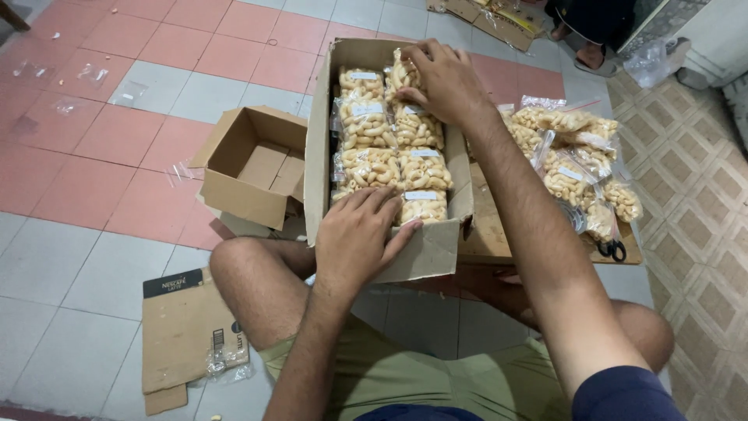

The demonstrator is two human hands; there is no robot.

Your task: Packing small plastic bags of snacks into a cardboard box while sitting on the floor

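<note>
On tiled floor, both hands (360, 238) press snack bags (393, 148) inside box (318, 156).

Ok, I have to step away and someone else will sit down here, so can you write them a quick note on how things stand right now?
Left hand: flat on the packets at the near end of the big cardboard box, fingers spread, nothing gripped.
Right hand: at the far end of the box, fingertips on a packet of pale snacks.
Done: two rows of clear labelled packets lie in the box.
Left: a pile of loose packets waits on flat cardboard to the right, with black scissors at its near edge.
A smaller open box stands empty to the left.
</note>
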